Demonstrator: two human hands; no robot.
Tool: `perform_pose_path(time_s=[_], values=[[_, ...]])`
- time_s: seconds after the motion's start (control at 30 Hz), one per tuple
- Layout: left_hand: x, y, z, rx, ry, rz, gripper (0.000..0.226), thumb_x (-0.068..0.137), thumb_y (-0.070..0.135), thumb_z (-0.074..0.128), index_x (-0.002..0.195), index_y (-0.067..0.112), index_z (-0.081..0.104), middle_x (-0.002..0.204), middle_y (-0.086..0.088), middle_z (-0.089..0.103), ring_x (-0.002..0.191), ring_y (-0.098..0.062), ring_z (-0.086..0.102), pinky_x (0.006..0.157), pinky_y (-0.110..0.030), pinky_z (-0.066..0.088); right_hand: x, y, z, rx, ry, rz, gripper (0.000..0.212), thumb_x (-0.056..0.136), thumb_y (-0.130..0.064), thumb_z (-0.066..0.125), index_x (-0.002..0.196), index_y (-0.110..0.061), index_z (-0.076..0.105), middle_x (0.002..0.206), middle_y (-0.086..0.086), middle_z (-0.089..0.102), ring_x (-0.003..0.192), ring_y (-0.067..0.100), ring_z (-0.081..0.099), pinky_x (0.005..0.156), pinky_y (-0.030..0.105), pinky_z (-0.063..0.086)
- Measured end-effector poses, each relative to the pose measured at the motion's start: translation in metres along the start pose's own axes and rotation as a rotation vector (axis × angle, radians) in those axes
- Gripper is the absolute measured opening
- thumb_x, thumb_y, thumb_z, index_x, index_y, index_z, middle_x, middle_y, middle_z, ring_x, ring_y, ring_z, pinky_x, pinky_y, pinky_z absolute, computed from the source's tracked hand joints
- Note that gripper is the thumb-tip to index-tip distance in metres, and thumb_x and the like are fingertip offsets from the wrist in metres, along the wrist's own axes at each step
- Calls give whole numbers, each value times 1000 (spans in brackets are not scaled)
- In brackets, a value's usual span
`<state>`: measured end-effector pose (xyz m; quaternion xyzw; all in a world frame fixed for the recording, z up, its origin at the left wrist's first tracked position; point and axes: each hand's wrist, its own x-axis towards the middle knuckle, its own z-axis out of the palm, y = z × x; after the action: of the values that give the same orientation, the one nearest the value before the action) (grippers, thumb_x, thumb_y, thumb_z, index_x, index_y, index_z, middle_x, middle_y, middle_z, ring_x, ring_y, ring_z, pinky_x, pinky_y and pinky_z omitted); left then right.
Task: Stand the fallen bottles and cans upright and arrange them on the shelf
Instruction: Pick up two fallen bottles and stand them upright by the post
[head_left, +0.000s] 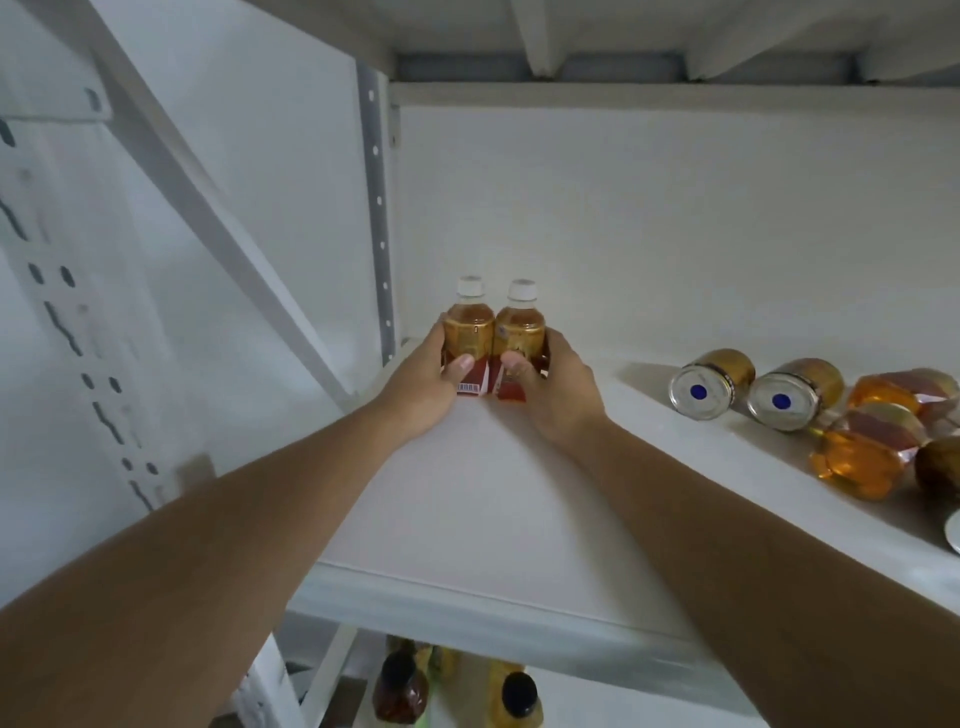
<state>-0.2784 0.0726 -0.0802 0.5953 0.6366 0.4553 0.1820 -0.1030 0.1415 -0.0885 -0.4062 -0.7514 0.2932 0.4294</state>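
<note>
Two small amber bottles with white caps stand upright and touching at the back left corner of the white shelf (467, 519): the left bottle (469, 332) in the left hand (423, 387), the right bottle (520, 338) in the right hand (553, 392). Each grip is wrapped around its bottle's lower half, arms stretched forward. Further right, two cans (709, 384) and orange bottles (867, 452) lie toppled.
</note>
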Motion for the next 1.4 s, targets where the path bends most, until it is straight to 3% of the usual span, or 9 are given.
perform_pose_path(time_s=[0.17,0.3,0.4,0.5,0.6,0.73,0.97,1.17,1.4], values=[[-2,0,4,4,7,-11,64,116,29,45,173,34,14,158,1,54,139,-16,52,113,-35,40,-3,0,2,-8,-30,-10,51,91,-53,58,136,-29,51,102,-20,64,94,7,64,78,26,49],[-3,2,4,-97,5,-44,61,113,17,53,167,33,32,146,6,62,131,-13,57,111,-35,45,-3,2,2,-9,-26,-17,46,101,-45,60,142,-28,49,101,-23,60,96,9,62,70,17,41],[-2,4,1,-265,-17,-95,73,92,5,69,159,24,46,138,-3,70,129,-21,66,109,-37,52,-3,1,1,-7,-31,-20,44,105,-41,59,145,-32,44,110,-17,63,101,11,62,80,28,46],[-4,7,-2,-340,2,-117,86,77,16,68,159,20,43,135,-5,72,127,-22,67,113,-44,49,-6,-2,4,32,-37,-41,68,100,-52,61,156,-29,30,140,-5,60,130,19,58,102,39,47],[-5,6,0,-365,28,-109,97,83,34,70,169,28,27,163,-2,52,149,-21,49,123,-43,36,-10,-6,5,52,29,-35,104,93,-69,60,167,-31,-1,170,-4,26,156,15,21,120,37,24],[-9,6,4,-298,127,-69,104,86,58,65,172,41,9,177,12,24,153,-5,27,108,-31,28,-10,-5,7,-7,86,-58,103,91,-75,55,168,-32,1,171,-5,23,156,14,17,116,36,23],[-9,1,5,-269,189,-42,98,87,60,59,172,41,12,176,12,26,157,-10,28,115,-35,32,-9,-2,8,-62,92,-30,99,92,-76,48,167,-23,14,169,2,28,155,20,23,118,38,27],[-19,10,-1,256,272,-10,82,97,77,31,169,42,14,178,10,21,161,-21,28,124,-50,33,-18,-21,-6,-276,143,-47,83,95,-72,38,160,-19,34,163,4,35,148,26,35,114,47,38],[-48,53,-44,657,117,-59,96,90,90,23,169,34,26,177,4,28,160,-29,31,123,-52,33,-27,-20,-106,-720,-178,-38,94,87,-86,23,163,-32,27,168,-3,31,152,26,30,114,54,34]])
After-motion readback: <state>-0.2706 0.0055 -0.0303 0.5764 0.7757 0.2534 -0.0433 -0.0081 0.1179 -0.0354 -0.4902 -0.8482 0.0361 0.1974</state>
